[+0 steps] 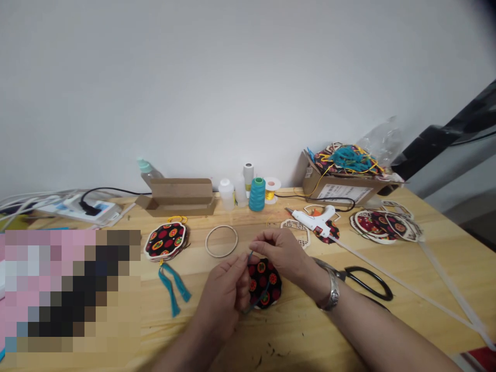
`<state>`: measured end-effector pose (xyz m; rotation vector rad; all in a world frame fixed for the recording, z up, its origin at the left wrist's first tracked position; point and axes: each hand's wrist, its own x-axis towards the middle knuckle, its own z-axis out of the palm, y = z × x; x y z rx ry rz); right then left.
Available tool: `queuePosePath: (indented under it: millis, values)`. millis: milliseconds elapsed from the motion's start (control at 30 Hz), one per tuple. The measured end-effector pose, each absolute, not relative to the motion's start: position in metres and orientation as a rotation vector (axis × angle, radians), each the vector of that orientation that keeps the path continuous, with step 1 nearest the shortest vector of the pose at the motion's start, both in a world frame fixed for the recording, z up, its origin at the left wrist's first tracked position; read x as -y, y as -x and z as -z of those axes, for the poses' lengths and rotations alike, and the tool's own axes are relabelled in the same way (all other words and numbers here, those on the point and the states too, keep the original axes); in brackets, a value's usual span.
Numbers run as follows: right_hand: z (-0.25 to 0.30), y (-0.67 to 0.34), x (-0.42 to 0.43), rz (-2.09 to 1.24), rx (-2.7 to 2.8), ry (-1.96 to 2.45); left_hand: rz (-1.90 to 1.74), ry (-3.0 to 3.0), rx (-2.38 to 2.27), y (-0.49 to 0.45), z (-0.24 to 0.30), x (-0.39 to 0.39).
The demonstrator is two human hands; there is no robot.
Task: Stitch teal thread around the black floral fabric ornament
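My left hand [223,294] and my right hand [282,253] meet over a black fabric piece with red and orange flowers [264,283] lying on the wooden table [271,336]. Both hands are closed in a pinch on a thin teal cord [251,256] that runs across the piece. My right wrist wears a metal bracelet [332,292]. A stack of like flowered pieces [166,240] with teal tassels [173,284] lies to the left.
A wooden ring [221,241], a white glue gun [314,219], black scissors [364,281], long glue sticks [406,289], a teal thread spool [256,194], small bottles [227,194], two cardboard boxes [178,196] [341,186], more flowered pieces [382,225] and a power strip [89,209].
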<state>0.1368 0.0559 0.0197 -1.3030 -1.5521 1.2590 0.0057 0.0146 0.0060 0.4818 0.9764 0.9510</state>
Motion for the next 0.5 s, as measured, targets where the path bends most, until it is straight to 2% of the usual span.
queuePosePath:
  millis: [333, 400, 500]
  values:
    - [-0.015, -0.139, -0.062, -1.135, 1.637, 1.348, -0.914, -0.427, -0.918, -0.001, -0.003, -0.017]
    - [-0.023, -0.145, -0.063, -0.972, 1.733, 1.433, -0.925, -0.444, -0.942, -0.001, -0.005, -0.017]
    - [-0.042, -0.16, -0.055, -0.558, 1.974, 1.579, -0.945, -0.474, -0.982, -0.001, -0.006, -0.016]
